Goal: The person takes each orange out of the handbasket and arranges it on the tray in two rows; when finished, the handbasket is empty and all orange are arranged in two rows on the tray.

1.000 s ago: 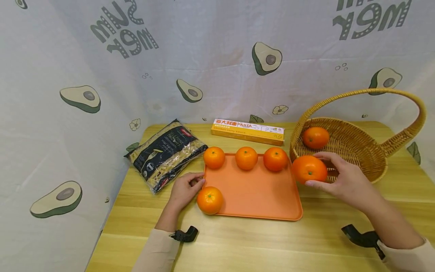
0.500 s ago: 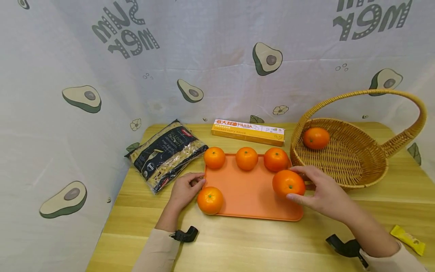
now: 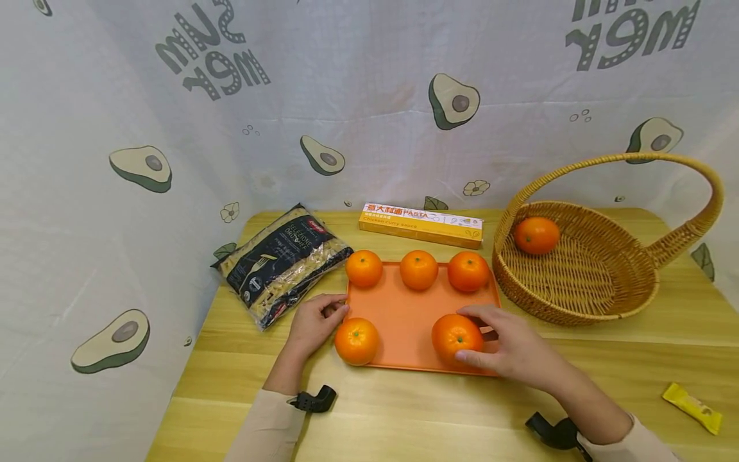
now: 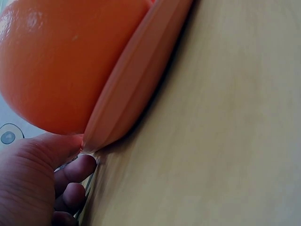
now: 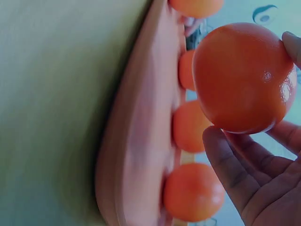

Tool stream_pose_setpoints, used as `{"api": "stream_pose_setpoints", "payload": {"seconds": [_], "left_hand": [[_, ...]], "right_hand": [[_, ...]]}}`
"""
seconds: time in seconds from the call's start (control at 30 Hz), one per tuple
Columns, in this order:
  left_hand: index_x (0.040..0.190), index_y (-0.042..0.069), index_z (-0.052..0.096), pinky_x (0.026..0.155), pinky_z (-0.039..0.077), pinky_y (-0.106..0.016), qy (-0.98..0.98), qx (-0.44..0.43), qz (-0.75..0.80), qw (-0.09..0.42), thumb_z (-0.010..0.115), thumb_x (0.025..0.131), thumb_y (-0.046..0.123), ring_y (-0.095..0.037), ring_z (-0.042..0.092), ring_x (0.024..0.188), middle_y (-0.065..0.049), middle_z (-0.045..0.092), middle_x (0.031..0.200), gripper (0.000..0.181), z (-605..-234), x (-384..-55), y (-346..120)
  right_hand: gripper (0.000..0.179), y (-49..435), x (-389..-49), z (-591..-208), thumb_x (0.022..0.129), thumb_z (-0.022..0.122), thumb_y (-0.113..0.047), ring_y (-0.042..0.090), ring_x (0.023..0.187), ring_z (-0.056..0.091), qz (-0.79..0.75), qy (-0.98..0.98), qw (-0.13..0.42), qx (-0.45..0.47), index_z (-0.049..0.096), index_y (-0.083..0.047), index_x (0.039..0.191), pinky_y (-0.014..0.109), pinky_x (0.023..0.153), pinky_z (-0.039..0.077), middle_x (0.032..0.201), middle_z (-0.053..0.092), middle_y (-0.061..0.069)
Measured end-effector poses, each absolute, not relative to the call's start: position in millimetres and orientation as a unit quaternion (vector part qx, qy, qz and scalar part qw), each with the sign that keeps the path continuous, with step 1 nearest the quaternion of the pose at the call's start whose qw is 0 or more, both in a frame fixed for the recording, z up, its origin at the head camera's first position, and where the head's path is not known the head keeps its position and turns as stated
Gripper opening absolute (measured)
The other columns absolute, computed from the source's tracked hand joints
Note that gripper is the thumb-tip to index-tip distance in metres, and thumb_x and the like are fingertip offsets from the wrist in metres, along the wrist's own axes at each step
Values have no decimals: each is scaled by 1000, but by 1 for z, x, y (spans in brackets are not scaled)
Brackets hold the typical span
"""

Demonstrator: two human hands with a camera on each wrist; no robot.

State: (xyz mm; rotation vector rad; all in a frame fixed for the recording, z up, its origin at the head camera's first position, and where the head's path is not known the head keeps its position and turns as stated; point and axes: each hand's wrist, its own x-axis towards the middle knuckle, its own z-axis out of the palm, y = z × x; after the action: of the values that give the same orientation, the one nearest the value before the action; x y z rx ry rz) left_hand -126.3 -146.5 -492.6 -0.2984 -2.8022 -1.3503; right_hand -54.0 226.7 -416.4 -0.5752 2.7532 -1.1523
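Note:
My right hand [image 3: 514,350] grips an orange [image 3: 453,337] between thumb and fingers over the front right of an orange-coloured tray [image 3: 404,314]. In the right wrist view this held orange [image 5: 242,77] appears raised above the tray. My left hand [image 3: 314,324] holds the tray's left rim; the left wrist view has its thumb [image 4: 56,147] against the tray's edge with the fingers curled below. Three oranges line the tray's back edge, one of them at the middle [image 3: 419,269]. Another orange [image 3: 356,341] sits at the front left corner, close to my left hand.
A wicker basket [image 3: 577,313] with a tall handle stands right of the tray, one orange [image 3: 537,235] inside. Behind the tray lies a pasta box [image 3: 420,226]. A pasta bag [image 3: 283,263] is at the left, a small yellow packet [image 3: 691,408] at the right.
My right hand has carried the orange from beside the basket leftward and toward the front right of the tray. The yellow packet has come into sight. My left hand stays at the rim.

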Motion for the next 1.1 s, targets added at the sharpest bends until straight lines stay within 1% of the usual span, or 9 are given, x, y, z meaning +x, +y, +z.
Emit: {"api": "stream_pose_setpoints", "payload": {"seconds": [0.17,0.27,0.4,0.57,0.73,0.93,1.1], "left_hand": [[120,20,77,64,47,-23,-897,-92,-431,9,76,93,29,-7,56,72,3,72,92,28,-492,-126,-147],[120,20,78,64,46,-23,-897,-92,-432,10,76,94,29,-7,56,72,3,72,91,28,-492,-126,-147],[119,19,78,63,46,-22,-896,-94,-434,12,76,94,29,-7,56,71,3,72,91,27,-493,-127,-147],[119,17,78,65,47,-22,-893,-97,-439,15,77,93,26,-7,57,72,2,73,91,27,-492,-126,-146],[118,17,78,65,48,-22,-892,-97,-442,15,77,93,26,-6,57,72,2,73,92,27,-493,-126,-146],[119,18,78,65,47,-23,-891,-96,-443,12,76,93,27,-6,57,72,2,74,92,27,-492,-126,-145],[119,19,78,65,47,-23,-892,-90,-443,7,77,93,27,-7,57,72,3,73,93,27,-492,-126,-146]], "right_hand": [[61,215,-55,-421,86,80,-47,18,102,69,-377,902,81,-194,62,-14,134,25,80,59,129,67,4],[62,208,-56,-424,87,79,-50,17,102,69,-369,903,88,-199,61,-15,135,29,83,58,131,67,4],[62,199,-58,-428,87,77,-53,16,104,69,-357,907,83,-209,62,-16,134,34,87,58,132,67,2],[64,190,-61,-433,88,75,-56,14,101,70,-358,904,91,-216,61,-15,135,30,84,59,133,67,3],[67,185,-63,-436,89,72,-59,13,101,71,-371,896,114,-215,60,-13,137,25,81,58,132,66,4],[71,181,-65,-436,89,70,-61,10,101,69,-361,902,120,-202,59,-12,139,26,82,57,132,66,2],[70,179,-66,-437,91,68,-62,9,102,69,-362,901,122,-206,58,-13,139,27,82,57,132,66,2]]}}
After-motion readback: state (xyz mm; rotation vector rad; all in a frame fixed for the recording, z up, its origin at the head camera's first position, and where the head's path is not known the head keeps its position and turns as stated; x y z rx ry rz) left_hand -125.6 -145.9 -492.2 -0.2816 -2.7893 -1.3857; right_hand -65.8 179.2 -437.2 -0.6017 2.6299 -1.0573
